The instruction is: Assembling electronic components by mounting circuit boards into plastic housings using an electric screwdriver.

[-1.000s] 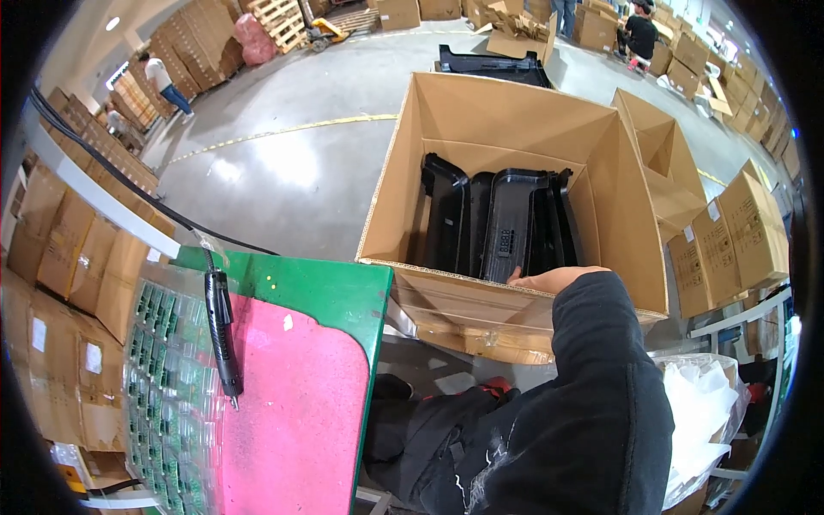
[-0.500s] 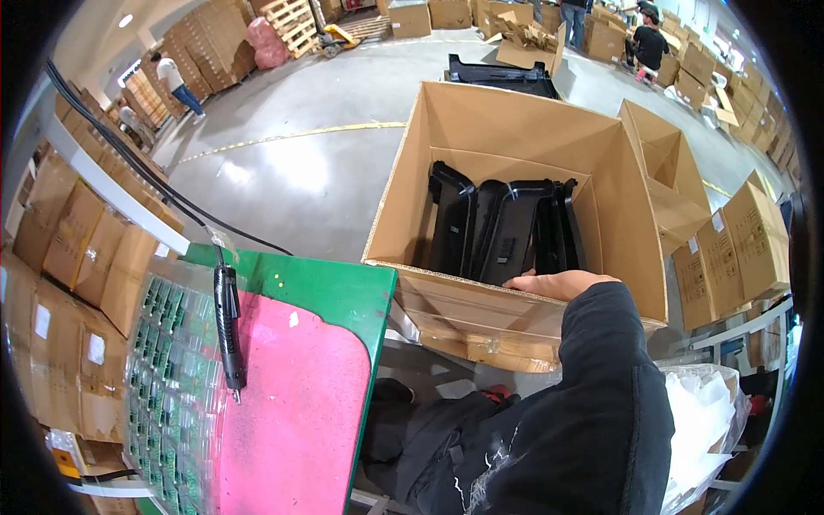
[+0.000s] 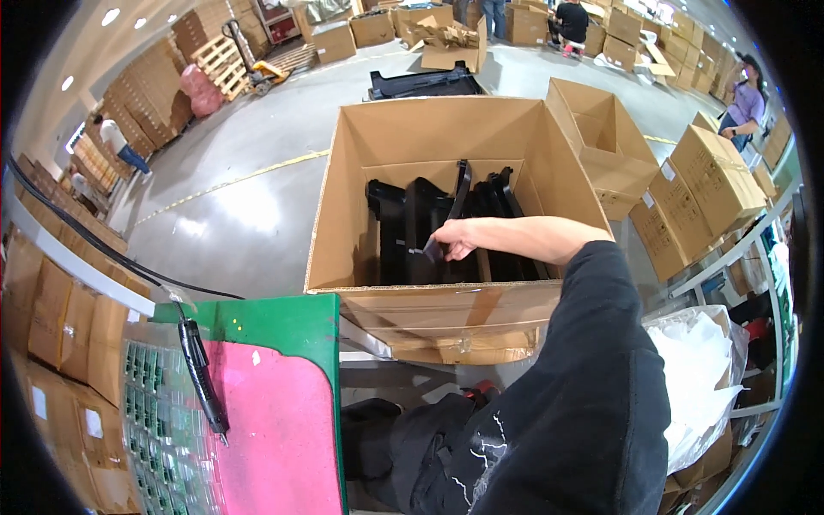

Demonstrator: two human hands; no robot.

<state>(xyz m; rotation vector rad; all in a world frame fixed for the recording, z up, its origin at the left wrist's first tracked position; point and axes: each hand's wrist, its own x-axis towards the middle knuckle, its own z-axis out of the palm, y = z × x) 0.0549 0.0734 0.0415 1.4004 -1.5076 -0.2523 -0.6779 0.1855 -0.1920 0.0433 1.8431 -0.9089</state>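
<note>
A large open cardboard box [image 3: 412, 296] stands in front of me, with several black plastic parts [image 3: 403, 232] upright inside it. My right hand [image 3: 455, 239] reaches over the front wall into the box, its forearm bare beyond a black sleeve [image 3: 592, 378]. The fingers pinch the top edge of one black plastic part [image 3: 432, 252] near the middle of the box. My left hand is out of the picture.
A green bench with a pink mat [image 3: 275, 429] sits at lower left, a black power screwdriver [image 3: 199, 369] hanging on a cable over a tray of small green parts [image 3: 154, 421]. More open boxes [image 3: 601, 146] stand to the right, white plastic bags [image 3: 695, 360] at right. Other people work far off.
My right hand has gone from the box's front rim forward and down into the box and closed on a black part. The view has swung toward the box.
</note>
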